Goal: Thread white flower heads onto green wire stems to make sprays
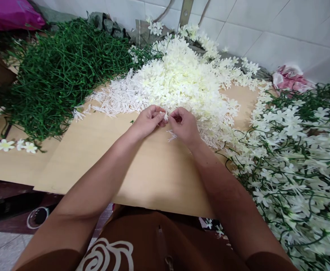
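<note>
My left hand is closed in a pinch on a small white artificial flower, just above the cardboard work surface. From the other side my right hand meets it, thumb and forefinger pressed together at the flower. What exactly the right fingertips grip is too small to make out. A few white stamen strands show just below the right hand. Right behind both hands rises a heap of loose cream-white flower heads, with a pile of white stamens along its left side.
Green plastic stems form a big mound at the left. Assembled white flowers on green stems fill the right side. Three flowers lie at the left edge. A tiled wall stands behind, with a pink-and-white bag against it.
</note>
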The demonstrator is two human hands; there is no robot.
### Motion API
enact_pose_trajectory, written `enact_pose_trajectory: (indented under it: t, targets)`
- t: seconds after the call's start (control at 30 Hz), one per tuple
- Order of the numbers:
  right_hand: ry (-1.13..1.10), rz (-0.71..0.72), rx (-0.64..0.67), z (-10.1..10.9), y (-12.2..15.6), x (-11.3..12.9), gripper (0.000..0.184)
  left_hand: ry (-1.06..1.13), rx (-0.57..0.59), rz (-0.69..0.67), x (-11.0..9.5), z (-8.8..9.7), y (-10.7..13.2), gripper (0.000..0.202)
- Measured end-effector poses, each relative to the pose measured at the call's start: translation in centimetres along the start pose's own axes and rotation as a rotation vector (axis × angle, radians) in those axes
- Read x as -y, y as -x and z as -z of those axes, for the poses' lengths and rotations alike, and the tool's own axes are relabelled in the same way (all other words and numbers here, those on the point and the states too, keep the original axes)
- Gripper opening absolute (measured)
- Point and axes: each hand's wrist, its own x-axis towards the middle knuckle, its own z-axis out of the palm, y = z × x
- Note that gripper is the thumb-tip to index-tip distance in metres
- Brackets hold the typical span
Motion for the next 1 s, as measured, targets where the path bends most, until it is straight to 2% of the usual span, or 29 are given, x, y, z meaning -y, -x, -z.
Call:
enact_pose_trajectory:
  t: [0.2, 0.47, 0.73, 1.0]
  targets:
    - [0.012, 0.038, 0.006, -0.11, 0.27, -0.17, 0.007, -0.021, 0.05, -0.012, 0.1, 0.0, -0.03, 0.012]
    - [0.133, 0.091, 0.011, 0.23, 0.25, 0.22, 0.007, 0.042, 0.005, 0.043, 0.18, 0.38, -0.35, 0.013]
    - [0.176, 0.166, 0.03, 0.1, 0.33, 0.25, 0.007, -0.054, -0.042, 0.041, 0.08, 0.63, -0.31, 0.005]
    - [0.301, 0.222, -0.001, 0.08, 0.58, 0.66, 0.011, 0.059, -0.072, 0.077, -0.28, 0.57, -0.17, 0.009]
